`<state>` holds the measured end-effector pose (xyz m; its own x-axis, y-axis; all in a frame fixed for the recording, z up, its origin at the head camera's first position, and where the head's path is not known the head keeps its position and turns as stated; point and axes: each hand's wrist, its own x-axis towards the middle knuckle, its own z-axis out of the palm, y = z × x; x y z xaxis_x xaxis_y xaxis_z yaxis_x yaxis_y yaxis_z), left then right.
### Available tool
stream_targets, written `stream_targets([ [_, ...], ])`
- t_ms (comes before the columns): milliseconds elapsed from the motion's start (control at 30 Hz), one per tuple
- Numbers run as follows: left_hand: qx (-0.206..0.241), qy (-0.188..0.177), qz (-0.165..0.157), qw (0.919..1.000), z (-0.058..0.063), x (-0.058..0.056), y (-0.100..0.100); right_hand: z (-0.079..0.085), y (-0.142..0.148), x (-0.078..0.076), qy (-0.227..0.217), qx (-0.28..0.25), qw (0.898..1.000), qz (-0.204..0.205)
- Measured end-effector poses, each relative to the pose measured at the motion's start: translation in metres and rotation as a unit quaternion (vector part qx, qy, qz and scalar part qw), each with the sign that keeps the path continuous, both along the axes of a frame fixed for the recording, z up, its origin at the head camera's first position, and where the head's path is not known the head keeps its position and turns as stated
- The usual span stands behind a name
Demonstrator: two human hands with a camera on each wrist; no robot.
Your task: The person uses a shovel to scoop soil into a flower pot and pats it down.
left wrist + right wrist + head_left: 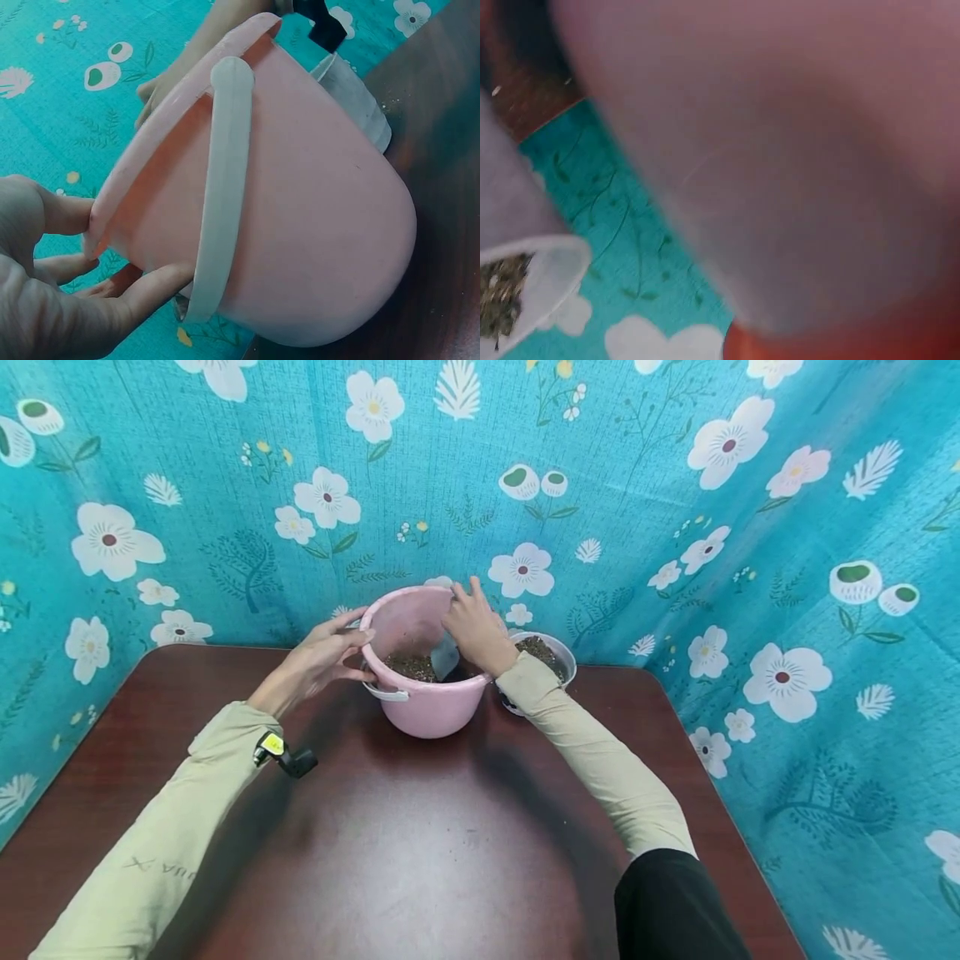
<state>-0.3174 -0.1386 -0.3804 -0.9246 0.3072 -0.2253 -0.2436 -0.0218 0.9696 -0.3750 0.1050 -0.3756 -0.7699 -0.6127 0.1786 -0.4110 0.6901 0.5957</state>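
My left hand [311,660] grips the rim of a pink bucket [435,708], thumb and fingers on either side of the edge. In the left wrist view the bucket's white handle [226,187] hangs down its outside, with the left fingers close to it. Dark crumbly soil [408,667] lies inside the bucket. My right hand [480,631] reaches over the bucket's right side and holds a small trowel, whose grey blade [445,657] points down at the soil; its handle is hidden by the hand. The bucket's blurred wall [780,165] fills most of the right wrist view.
A whitish pot [570,668] of soil stands right of the bucket, partly behind my right forearm. The brown table [420,860] stretches toward me, with a few specks on it. A blue flowered curtain [450,477] hangs directly behind the bucket and along the right.
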Motion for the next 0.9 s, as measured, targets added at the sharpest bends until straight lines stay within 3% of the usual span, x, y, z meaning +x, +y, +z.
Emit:
stream_targets([
  [100, -0.005, 0.004, -0.003, 1.0, 0.0, 0.0, 0.001, -0.002, -0.007, 0.001, -0.001, -0.016, 0.999, 0.035],
  [333, -0.013, 0.001, -0.012, 0.9998, 0.002, 0.001, 0.0, -0.008, -0.012, -0.002, -0.067, -0.094, 0.989, 0.089],
  [700, -0.011, 0.005, -0.013, 0.9998, 0.004, 0.003, -0.001, -0.005, -0.014, -0.003, -0.18, -0.113, 0.974, 0.082],
  [900, -0.01, 0.001, -0.003, 0.9999, 0.003, 0.004, 0.001, -0.005, -0.011, -0.005, -0.214, -0.131, 0.965, 0.082],
])
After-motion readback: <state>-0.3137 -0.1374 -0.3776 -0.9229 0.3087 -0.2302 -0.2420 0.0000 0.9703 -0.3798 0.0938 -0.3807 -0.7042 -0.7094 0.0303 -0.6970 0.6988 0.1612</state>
